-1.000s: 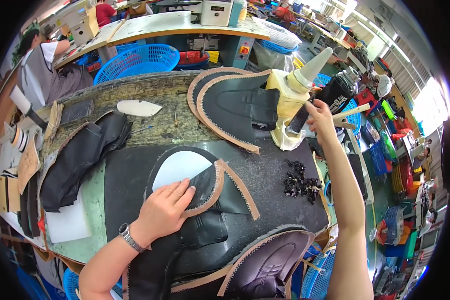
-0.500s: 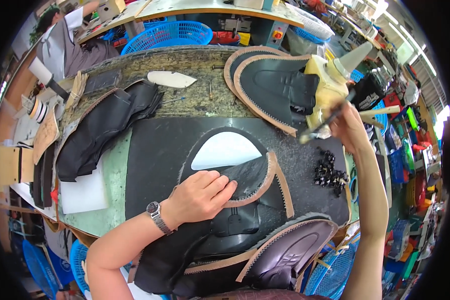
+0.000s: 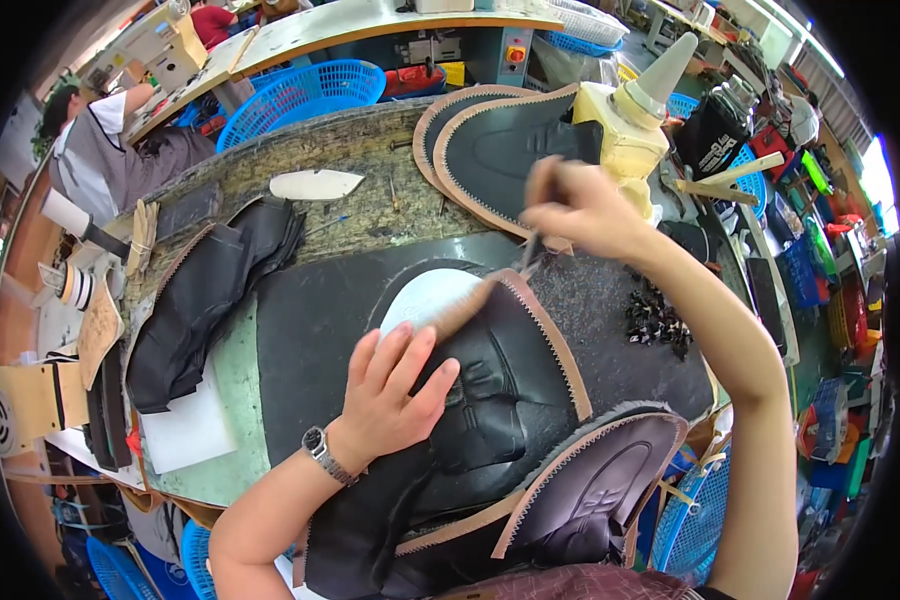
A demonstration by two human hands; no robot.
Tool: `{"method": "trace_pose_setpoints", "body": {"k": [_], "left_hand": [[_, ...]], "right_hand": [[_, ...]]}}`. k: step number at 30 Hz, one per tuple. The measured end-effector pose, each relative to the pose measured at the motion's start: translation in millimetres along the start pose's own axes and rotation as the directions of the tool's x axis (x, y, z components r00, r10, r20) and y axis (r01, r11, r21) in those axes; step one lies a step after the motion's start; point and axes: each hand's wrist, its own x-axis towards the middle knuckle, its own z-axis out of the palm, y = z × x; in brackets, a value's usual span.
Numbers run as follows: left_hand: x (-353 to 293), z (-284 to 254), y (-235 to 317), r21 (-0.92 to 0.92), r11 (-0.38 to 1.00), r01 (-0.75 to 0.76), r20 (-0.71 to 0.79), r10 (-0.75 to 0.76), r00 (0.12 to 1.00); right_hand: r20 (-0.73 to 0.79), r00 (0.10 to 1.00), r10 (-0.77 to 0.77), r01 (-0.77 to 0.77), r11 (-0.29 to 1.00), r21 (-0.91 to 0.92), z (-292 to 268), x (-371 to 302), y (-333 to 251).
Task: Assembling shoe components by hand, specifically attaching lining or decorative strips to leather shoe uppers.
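A black leather shoe upper (image 3: 500,345) with a brown zigzag-cut border lies on the dark mat in front of me. My left hand (image 3: 390,395), a metal watch at its wrist, rests on the upper with fingers spread. Next to its fingertips a white rounded piece (image 3: 425,297) shows past the upper's curled edge. My right hand (image 3: 580,210), smeared by motion, is closed around a slim dark brush (image 3: 533,255). The brush's lower end is at the upper's top corner; whether it touches is hard to tell. More uppers (image 3: 595,480) hang over the near table edge.
Two uppers (image 3: 510,145) lie at the back beside a yellowed container (image 3: 620,130) with a cone top. Black scraps (image 3: 660,320) sit on the mat's right. Stacked black leather pieces (image 3: 205,290) are at left, a white blade-shaped piece (image 3: 315,184) behind. A co-worker (image 3: 105,155) sits far left.
My right hand has brought the brush leftward from beside the container to the upper's top corner. My left hand has loosened from the folded upper, which now lies flatter, and its fingers have spread.
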Motion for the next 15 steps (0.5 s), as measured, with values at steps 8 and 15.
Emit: {"method": "trace_pose_setpoints", "body": {"k": [8, 15], "left_hand": [[23.7, -8.7, -8.0, -0.046, 0.975, 0.218, 0.580, -0.151, 0.800], [42.5, -26.1, -47.1, -0.171, 0.590, 0.789, 0.545, -0.611, 0.575]], "right_hand": [[-0.540, 0.804, 0.250, -0.203, 0.968, 0.146, -90.3, -71.5, 53.3], [-0.607, 0.779, -0.157, -0.302, 0.754, -0.583, -83.4, -70.6, 93.0]]}}
